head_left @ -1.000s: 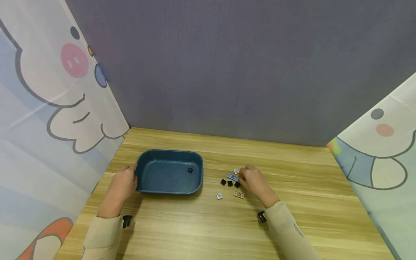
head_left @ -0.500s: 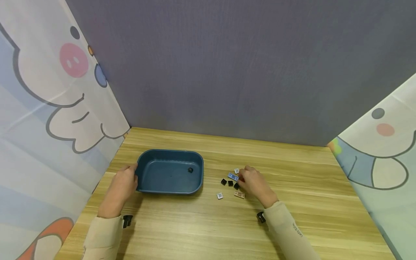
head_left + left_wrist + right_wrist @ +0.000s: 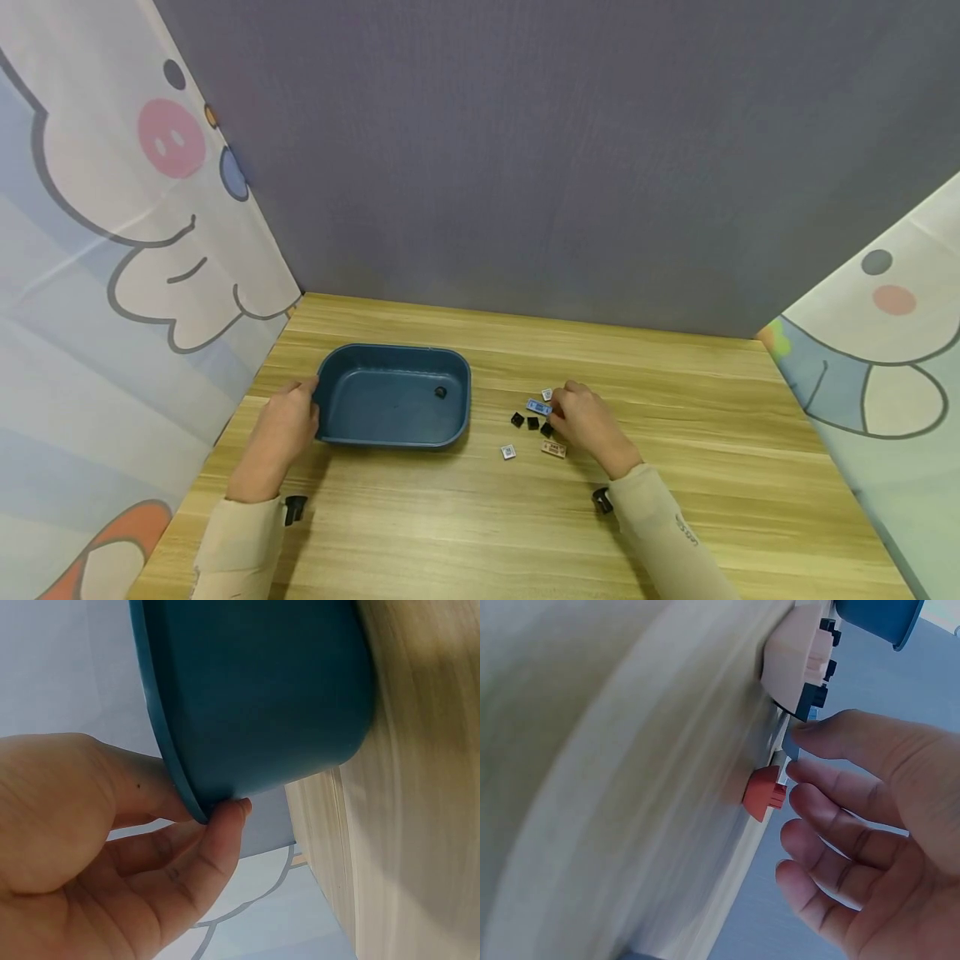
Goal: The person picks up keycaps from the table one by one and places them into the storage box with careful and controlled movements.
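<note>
My left hand (image 3: 281, 429) grips the left rim of the dark blue plastic basin (image 3: 390, 442); the left wrist view shows thumb and fingers pinching its lip (image 3: 176, 776). At the right, my right hand (image 3: 588, 421) is low over a group of keycaps. In the right wrist view its thumb and index finger close on a grey-blue keycap (image 3: 790, 742), mostly hidden by the fingertips. Beside the fingers lie a long blue keycap (image 3: 537, 407), several black pieces (image 3: 517, 420) and a beige keycap (image 3: 554, 449). A red keycap (image 3: 763, 793) shows below the fingertips in the right wrist view.
One small black piece (image 3: 440, 392) lies inside the basin. A white keycap (image 3: 508, 452) sits toward the front, another white keycap (image 3: 547, 394) farther back. A grey panel (image 3: 525, 167) borders the wooden table (image 3: 465, 533) at the back.
Both hands hold nearly the same places. The black piece by the right fingertips has turned slightly; the basin stays put.
</note>
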